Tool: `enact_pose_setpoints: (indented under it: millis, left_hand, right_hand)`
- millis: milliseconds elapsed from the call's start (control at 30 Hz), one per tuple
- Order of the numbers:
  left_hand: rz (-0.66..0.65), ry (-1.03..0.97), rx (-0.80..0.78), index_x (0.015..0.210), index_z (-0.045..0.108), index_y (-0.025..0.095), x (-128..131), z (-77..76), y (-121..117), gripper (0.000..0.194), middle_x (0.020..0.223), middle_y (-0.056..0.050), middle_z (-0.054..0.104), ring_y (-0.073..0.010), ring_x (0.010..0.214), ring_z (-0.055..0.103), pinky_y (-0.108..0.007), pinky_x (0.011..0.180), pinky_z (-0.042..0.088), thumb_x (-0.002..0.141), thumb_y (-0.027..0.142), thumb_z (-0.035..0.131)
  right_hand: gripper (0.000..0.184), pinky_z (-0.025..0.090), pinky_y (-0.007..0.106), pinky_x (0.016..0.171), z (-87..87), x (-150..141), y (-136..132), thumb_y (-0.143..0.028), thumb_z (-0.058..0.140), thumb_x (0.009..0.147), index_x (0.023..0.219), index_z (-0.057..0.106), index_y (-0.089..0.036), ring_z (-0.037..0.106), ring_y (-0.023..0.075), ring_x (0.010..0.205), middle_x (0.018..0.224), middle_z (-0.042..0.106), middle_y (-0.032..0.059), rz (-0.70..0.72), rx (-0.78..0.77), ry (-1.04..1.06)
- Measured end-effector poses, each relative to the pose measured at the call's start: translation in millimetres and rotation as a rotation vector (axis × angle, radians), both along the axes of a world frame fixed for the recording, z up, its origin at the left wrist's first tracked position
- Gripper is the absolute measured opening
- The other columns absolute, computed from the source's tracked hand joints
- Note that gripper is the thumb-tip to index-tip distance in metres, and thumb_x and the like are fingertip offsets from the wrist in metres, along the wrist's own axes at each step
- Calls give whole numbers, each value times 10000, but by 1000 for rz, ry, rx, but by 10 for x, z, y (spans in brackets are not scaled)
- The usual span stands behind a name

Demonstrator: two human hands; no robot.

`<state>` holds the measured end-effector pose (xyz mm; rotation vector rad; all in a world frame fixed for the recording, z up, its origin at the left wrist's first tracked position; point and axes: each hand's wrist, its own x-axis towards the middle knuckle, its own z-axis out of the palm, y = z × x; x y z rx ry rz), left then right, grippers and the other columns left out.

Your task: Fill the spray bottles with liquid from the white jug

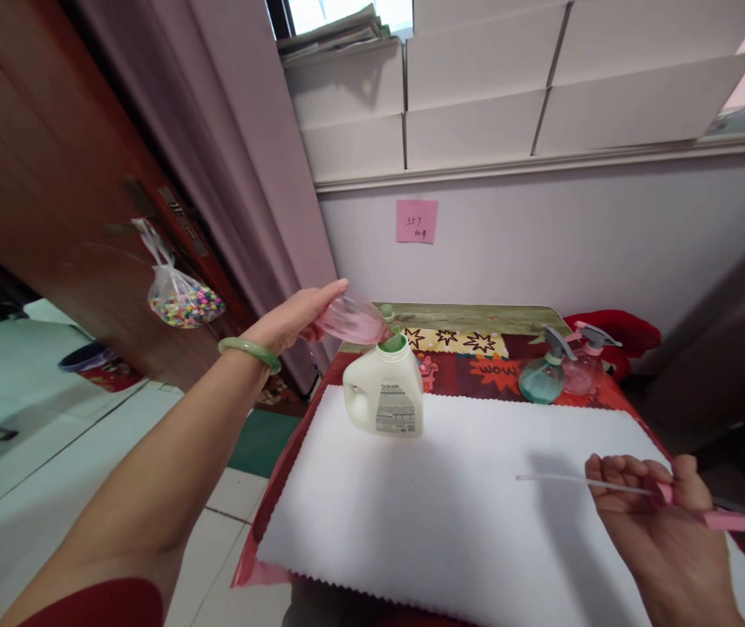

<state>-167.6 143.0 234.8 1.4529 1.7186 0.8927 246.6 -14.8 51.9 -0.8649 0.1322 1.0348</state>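
The left hand (310, 315) closes its grip around a pink transparent bottle (352, 319), tilted with its neck at the open mouth of the white detergent jug (385, 390). The jug stands upright on the white mat (470, 505). The right hand (669, 514) grips a pink spray head (663, 495), its tube (561, 478) pointing left.

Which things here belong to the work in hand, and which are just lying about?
In use:
pink bottle, left hand
cream jug under its neck
pink spray head with tube, right hand

Apparently aside:
teal spray bottle
pink-topped spray bottle
wall note
hanging bag
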Motion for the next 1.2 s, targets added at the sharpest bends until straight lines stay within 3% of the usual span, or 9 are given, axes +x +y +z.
enact_pose_setpoints:
  millis: [333,633,833,1200]
  left_hand:
    - [-4,208,118,851,614,164,147,167,-57,585,701,-52,623,-156,423,551,-260,379,330,776,741,686]
    - [-88,445,89,949,577,189,313,394,-132,614,723,-33,630,-166,508,576,-277,456,381,791,781,617]
    - [-122,520,140,982,592,199,359,419,-130,724,778,-43,646,-173,532,591,-280,455,369,723,875,592]
    - [-114,575,144,1169,646,200,499,505,-169,804,924,-79,697,-195,606,625,-287,500,394,702,854,636]
  right_hand:
    - [434,641,318,717,-6,8,-37,-412,690,892,610,418,-227,606,115,589,628,483,-52,13,23,14]
    - [427,637,321,714,36,8,-36,-384,663,926,619,414,-221,591,106,574,611,474,-61,-7,6,76]
    - [423,639,326,716,12,26,-47,-383,651,938,621,422,-219,598,108,587,602,474,-63,3,20,75]
    - [436,637,314,684,65,5,-39,-377,632,947,606,411,-220,589,110,577,578,477,-55,17,-12,86]
